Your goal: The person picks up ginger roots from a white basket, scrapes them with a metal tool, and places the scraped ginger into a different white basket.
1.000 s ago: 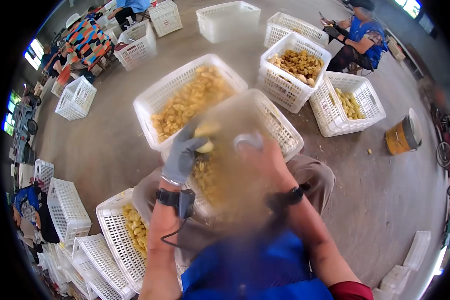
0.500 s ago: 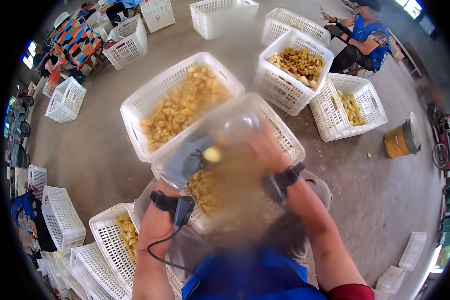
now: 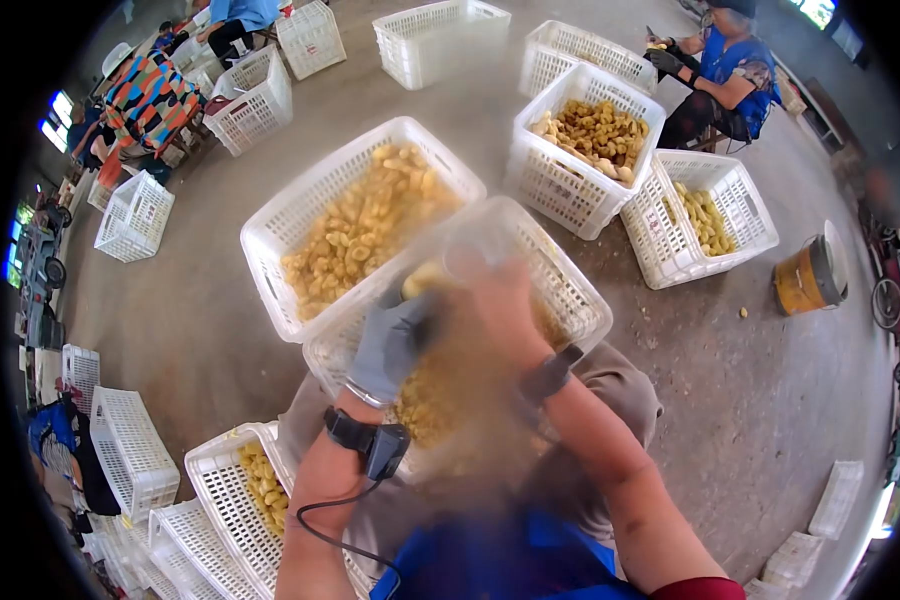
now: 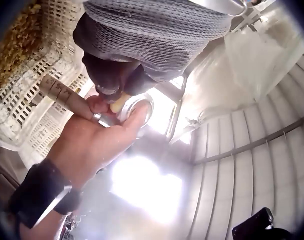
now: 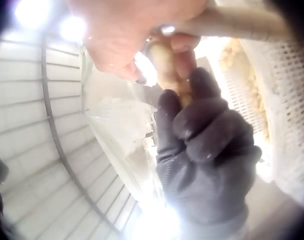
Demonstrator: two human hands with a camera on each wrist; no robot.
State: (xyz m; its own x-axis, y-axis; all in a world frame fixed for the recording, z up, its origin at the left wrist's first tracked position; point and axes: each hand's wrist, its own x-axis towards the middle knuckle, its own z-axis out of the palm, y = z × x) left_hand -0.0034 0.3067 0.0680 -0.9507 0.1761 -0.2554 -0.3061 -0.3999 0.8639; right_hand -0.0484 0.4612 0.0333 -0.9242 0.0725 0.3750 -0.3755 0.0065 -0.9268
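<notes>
The left hand (image 3: 394, 345), in a grey glove, pinches a pale yellow knobbly root (image 3: 425, 280) above the near crate (image 3: 595, 315). In the right wrist view dark gloved fingers curl round the root (image 5: 164, 65). The bare right hand (image 4: 94, 142) grips a tool with a wooden handle (image 4: 67, 99) and a round metal head (image 4: 150, 111), which lies against the root. A blurred patch covers much of the right hand (image 3: 500, 310) and the tool in the head view.
A crate of yellow roots (image 3: 260, 240) adjoins the near crate. Further crates stand at right (image 3: 660, 260), back (image 3: 395, 60) and lower left (image 3: 205, 470). A yellow bucket (image 3: 802, 280) is at far right. Other people sit at upper left (image 3: 155, 95) and upper right (image 3: 725, 85).
Both hands have shifted slightly, staying close together over the near crate. The root in the left hand shows at a different angle. The seated person at upper right has lowered a tool.
</notes>
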